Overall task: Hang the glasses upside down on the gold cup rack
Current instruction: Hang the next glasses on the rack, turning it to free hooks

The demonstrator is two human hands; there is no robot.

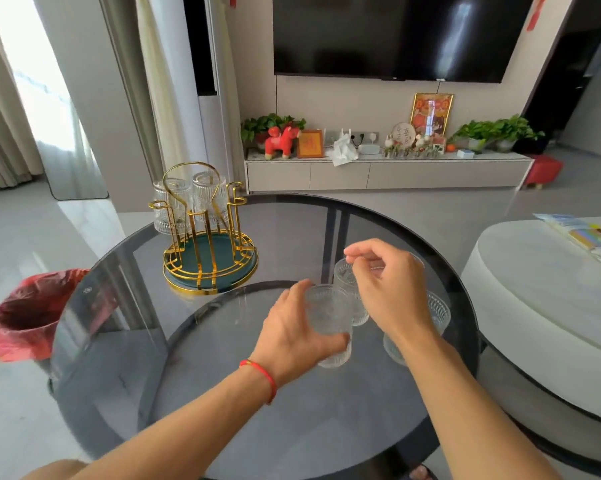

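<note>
Gripping the nearest ribbed glass (328, 318), your left hand (294, 336) has fingers and thumb wrapped round its wall, just right of centre in the frame, and the glass looks to be standing on the round smoked-glass table (223, 375). Your right hand (387, 289) hovers over the second glass (344, 275) right behind it, fingers curled loosely and pinching toward the rim; whether they touch it, I cannot tell. A third glass (437, 311) sits at the right, half hidden behind your right wrist.

Up in the left-centre of the frame stands the gold cup rack (209, 244) on its green tray base, with two glasses (188, 202) already hung upside down on the far prongs. The near prongs look free.

Now, the risks. Those three glasses stand very close together, so lifting one at a slant could knock it against its neighbour, and glass on a glass tabletop is unforgiving. Ribbed walls give grip, but a rim pinch from above is a weak hold for turning a tumbler over; take the wall instead. The rack sits close to the table's far-left edge, so pushing a glass down hard on a prong could tip or slide it. Watch your right forearm too: it passes just over that third glass.
</note>
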